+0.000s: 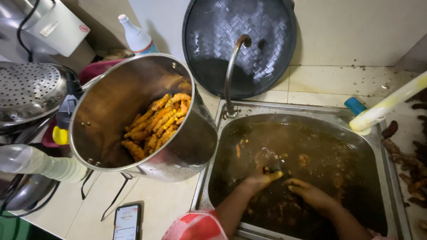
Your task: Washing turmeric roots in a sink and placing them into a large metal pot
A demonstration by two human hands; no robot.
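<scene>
My left hand (260, 180) and my right hand (311, 192) are both down in a steel sink (387, 146) full of muddy brown water. Several brown turmeric roots (304, 159) lie under the water around them. The left hand's yellow-stained fingers close on a small dark piece (268, 170). The right hand lies close beside it, fingers curled just under the surface; whether it holds a root I cannot tell. To the left, a large steel pot (111, 102) leans tilted on the counter with a heap of washed orange turmeric roots (158, 124) inside.
A curved tap (231, 71) rises behind the sink, before a round dark woven tray (240, 44) against the wall. Unwashed dark roots (407, 160) lie at right beside a pale handle (387, 104). A phone (126, 221), plastic bottles (40, 162) and a perforated lid (29, 89) crowd the left counter.
</scene>
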